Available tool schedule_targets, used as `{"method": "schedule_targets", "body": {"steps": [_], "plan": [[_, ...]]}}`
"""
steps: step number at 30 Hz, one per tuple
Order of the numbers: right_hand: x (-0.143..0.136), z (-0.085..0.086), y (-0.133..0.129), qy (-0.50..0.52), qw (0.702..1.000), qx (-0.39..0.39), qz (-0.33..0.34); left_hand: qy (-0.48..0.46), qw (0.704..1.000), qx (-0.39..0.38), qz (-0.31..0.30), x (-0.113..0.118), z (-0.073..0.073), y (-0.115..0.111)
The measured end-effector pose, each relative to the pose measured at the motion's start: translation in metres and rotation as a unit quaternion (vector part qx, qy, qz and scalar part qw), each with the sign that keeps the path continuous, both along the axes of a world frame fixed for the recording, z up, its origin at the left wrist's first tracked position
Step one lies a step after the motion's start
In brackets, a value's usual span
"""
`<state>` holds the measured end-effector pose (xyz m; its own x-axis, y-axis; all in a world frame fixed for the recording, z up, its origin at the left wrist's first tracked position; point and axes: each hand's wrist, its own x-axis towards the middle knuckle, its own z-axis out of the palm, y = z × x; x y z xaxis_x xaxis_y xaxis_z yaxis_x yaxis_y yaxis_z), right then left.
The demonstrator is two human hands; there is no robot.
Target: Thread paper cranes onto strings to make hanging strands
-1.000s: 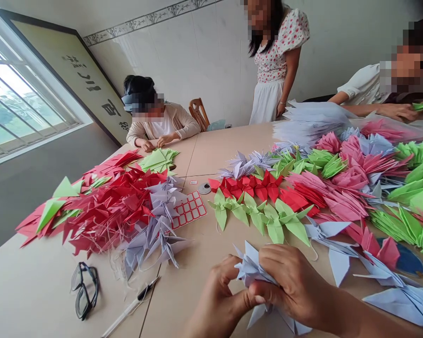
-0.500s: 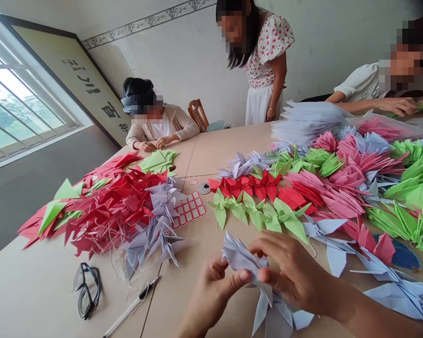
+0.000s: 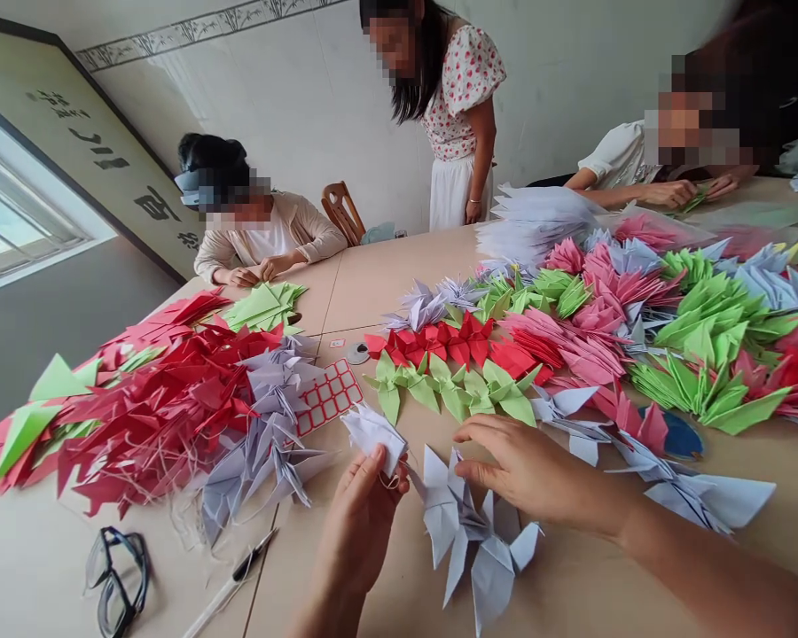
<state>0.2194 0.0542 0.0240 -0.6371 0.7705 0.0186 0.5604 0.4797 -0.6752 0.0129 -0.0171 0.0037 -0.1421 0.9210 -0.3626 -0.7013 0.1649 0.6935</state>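
Observation:
My left hand (image 3: 365, 501) grips a folded pale-lilac paper piece (image 3: 374, 436) between thumb and fingers, with a thin string loop at its lower end. To its right, my right hand (image 3: 512, 461) has thumb and fingers apart, over a cluster of pale folded paper pieces (image 3: 465, 523) on the table; its fingertips are at the cluster's upper edge, and whether they touch it I cannot tell. Behind the hands lie a row of light-green folded pieces (image 3: 439, 390) and a row of red ones (image 3: 439, 344).
At left are a heap of red folded paper (image 3: 166, 399), black-framed glasses (image 3: 116, 580) and a pen (image 3: 239, 571). Many green, pink and pale pieces (image 3: 598, 301) cover the right side. Across the table, two people (image 3: 266, 230) (image 3: 631, 164) sit handling paper; another person (image 3: 462, 133) stands.
My hands have moved apart; the left has gone left with the folded piece, and the right has let go. The pale cluster below shows more fully. The view has shifted right.

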Motion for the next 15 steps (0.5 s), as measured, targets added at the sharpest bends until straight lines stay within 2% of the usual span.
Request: {"method": "schedule_targets", "body": {"steps": [4,11,15], "plan": [[-0.009,-0.002,-0.003,0.033,0.999,-0.006,-0.003,-0.006,1.0,0.015,0.007,-0.001,-0.001,-0.001],[-0.013,0.001,-0.007,0.099,0.992,0.03,-0.075,-0.017,0.998,0.058,0.033,-0.003,0.005,-0.003],[-0.015,0.006,-0.007,0.131,0.987,0.06,-0.073,-0.024,0.998,0.05,0.013,-0.002,0.006,-0.005]]}}
